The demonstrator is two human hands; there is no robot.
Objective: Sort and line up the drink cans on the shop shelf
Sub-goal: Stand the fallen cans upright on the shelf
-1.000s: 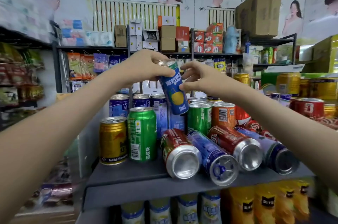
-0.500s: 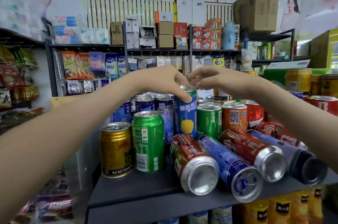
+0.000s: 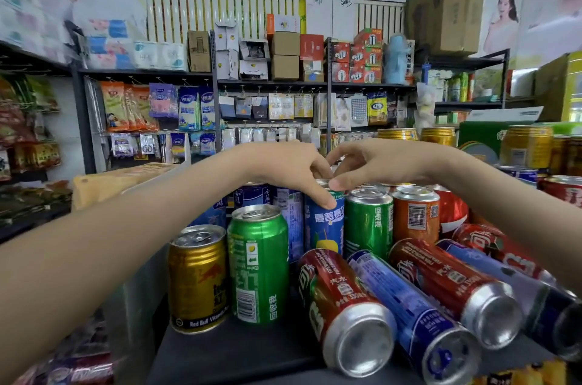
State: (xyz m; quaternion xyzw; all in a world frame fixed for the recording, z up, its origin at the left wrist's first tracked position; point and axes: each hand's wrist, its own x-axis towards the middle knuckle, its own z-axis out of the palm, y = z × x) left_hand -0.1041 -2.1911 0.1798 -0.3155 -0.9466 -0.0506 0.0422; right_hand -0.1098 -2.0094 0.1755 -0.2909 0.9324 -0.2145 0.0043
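Observation:
A blue can with a lemon picture (image 3: 324, 227) stands upright in the second row on the dark shelf (image 3: 236, 350), between blue cans on its left and a green can (image 3: 368, 221) on its right. My left hand (image 3: 283, 164) grips its top from the left, thumb down its side. My right hand (image 3: 384, 164) pinches the same can's top rim from the right. In front stand a gold can (image 3: 198, 280) and a green can (image 3: 258, 265). A red can (image 3: 343, 306), a blue can (image 3: 409, 312) and another red can (image 3: 453, 287) lie on their sides.
An orange can (image 3: 415, 214) and a red can (image 3: 450, 211) stand right of the green one. More gold cans (image 3: 526, 145) sit at the far right. A cardboard box (image 3: 122, 180) lies left of the shelf. Goods racks line the back wall.
The blue lemon can was held tilted in the air by both hands; it has come down and now stands upright in the second row, with both hands still on its top.

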